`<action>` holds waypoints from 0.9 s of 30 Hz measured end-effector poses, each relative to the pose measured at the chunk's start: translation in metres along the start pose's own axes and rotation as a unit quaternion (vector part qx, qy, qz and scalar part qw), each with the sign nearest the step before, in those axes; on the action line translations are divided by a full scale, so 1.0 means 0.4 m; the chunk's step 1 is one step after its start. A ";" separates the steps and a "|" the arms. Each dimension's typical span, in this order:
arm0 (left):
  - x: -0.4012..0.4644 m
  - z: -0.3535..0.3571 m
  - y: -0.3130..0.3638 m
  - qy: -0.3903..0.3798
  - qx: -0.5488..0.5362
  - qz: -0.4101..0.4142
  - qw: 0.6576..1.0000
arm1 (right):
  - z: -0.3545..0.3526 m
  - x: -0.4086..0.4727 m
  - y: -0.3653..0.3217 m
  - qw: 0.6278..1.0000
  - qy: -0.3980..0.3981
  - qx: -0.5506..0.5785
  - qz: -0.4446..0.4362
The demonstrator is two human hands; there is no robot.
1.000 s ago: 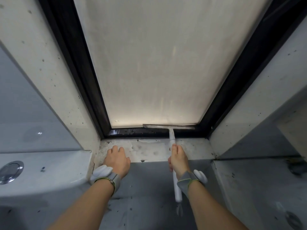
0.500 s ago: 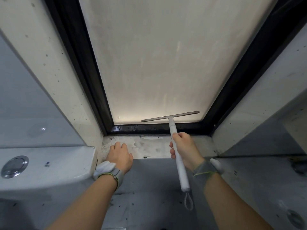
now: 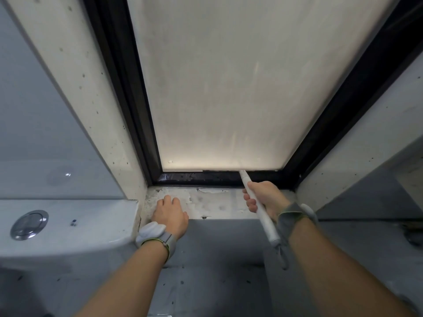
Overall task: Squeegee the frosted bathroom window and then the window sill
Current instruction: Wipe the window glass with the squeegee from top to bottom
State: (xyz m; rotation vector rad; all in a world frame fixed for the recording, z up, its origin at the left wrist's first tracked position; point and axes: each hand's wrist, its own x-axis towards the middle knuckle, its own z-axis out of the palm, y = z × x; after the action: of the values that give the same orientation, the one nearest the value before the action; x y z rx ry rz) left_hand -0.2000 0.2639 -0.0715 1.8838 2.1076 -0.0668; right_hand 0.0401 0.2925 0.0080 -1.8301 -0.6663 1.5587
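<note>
The frosted window pane (image 3: 240,88) fills the upper middle, set in a black frame (image 3: 206,178). Below it lies the stained white window sill (image 3: 212,204). My right hand (image 3: 265,197) is closed around the white handle of the squeegee (image 3: 263,216), which slants up and left. The squeegee's blade lies along the pane's bottom edge and barely shows against the dark frame. A loop hangs from the handle's lower end. My left hand (image 3: 170,213) rests flat on the sill's left part, fingers together, holding nothing.
A white toilet cistern (image 3: 75,225) with a chrome flush button (image 3: 28,224) sits at the left, touching the sill's corner. Speckled white reveal walls (image 3: 75,76) flank the window. Grey tiled wall runs below the sill and to the right.
The squeegee was lifted and tilted off the bottom edge half a second ago. Now its blade is back down at the pane's bottom. My right hand has moved right. The left hand stayed.
</note>
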 end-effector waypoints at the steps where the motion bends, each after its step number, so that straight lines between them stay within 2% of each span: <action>1: 0.000 0.001 0.001 0.000 -0.001 -0.002 1.000 | -0.003 0.003 -0.004 1.000 -0.001 -0.007 0.007; 5: 0.003 -0.003 0.006 -0.002 0.002 -0.001 1.000 | 0.012 0.002 0.002 1.000 -0.001 -0.015 0.012; 11: -0.005 -0.013 0.000 -0.012 -0.003 0.003 1.000 | 0.019 -0.018 0.086 0.999 0.018 -0.021 -0.034; 15: -0.005 -0.010 0.002 -0.009 0.000 0.003 1.000 | 0.018 -0.036 0.141 0.985 0.009 -0.139 -0.101; 19: -0.005 -0.006 0.002 -0.005 0.001 0.003 1.000 | 0.030 -0.053 0.167 0.933 0.017 -0.279 -0.226; 21: -0.004 -0.006 0.002 -0.003 0.002 0.003 1.000 | 0.041 -0.050 0.182 0.888 0.042 -0.358 -0.287; 25: -0.005 -0.004 -0.003 -0.005 -0.009 0.003 1.000 | 0.036 -0.026 0.193 0.770 0.095 -0.480 -0.409; 27: -0.006 -0.005 -0.003 -0.005 -0.010 0.001 1.000 | 0.008 -0.008 0.164 0.751 0.126 -0.475 -0.440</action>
State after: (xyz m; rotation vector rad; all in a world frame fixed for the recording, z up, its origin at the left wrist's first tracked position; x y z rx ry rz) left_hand -0.2015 0.2619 -0.0693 1.8692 2.0917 -0.0539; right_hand 0.0349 0.2466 -0.0389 -1.7799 -2.0620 0.2714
